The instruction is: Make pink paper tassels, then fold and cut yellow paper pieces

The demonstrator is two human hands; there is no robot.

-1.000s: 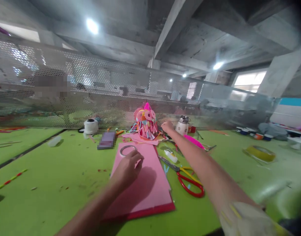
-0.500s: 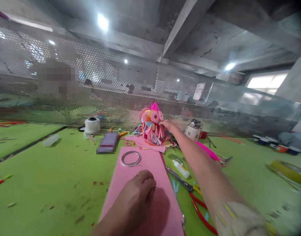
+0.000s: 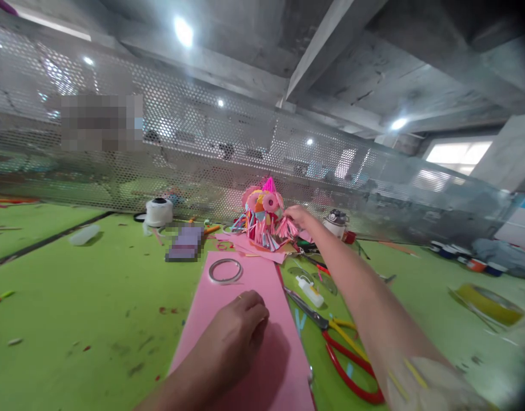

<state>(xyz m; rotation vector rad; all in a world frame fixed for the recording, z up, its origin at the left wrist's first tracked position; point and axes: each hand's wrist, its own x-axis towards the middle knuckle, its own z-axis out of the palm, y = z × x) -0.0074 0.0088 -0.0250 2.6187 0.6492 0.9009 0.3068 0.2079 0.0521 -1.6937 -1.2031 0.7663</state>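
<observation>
My right hand (image 3: 298,216) stretches far forward, its fingers pinched on a pink paper tassel (image 3: 287,228) hanging beside a colourful paper craft (image 3: 262,208) with a magenta pointed top and many fringes. Curled over a pink sheet (image 3: 217,354) is my left hand (image 3: 239,328), closed; its fingertips are turned away, so I cannot see what they hold, if anything. Ahead of it on the sheet lies a silver roll of thin tape (image 3: 225,271). Large scissors (image 3: 331,328) with red and yellow handles rest right of the sheet, near a small white glue bottle (image 3: 309,290).
A purple phone-like object (image 3: 185,242), partly blurred out, and a white round container (image 3: 158,212) stand at the left. A bottle with a dark lid (image 3: 336,221) is behind my right forearm. A yellow tape roll (image 3: 487,302) lies far right. A perforated metal screen (image 3: 193,165) spans the back.
My right hand has moved slightly right, away from the craft's front, with the pink tassel now visible in its fingers. My left hand stays closed over the pink sheet. The view has shifted a little.
</observation>
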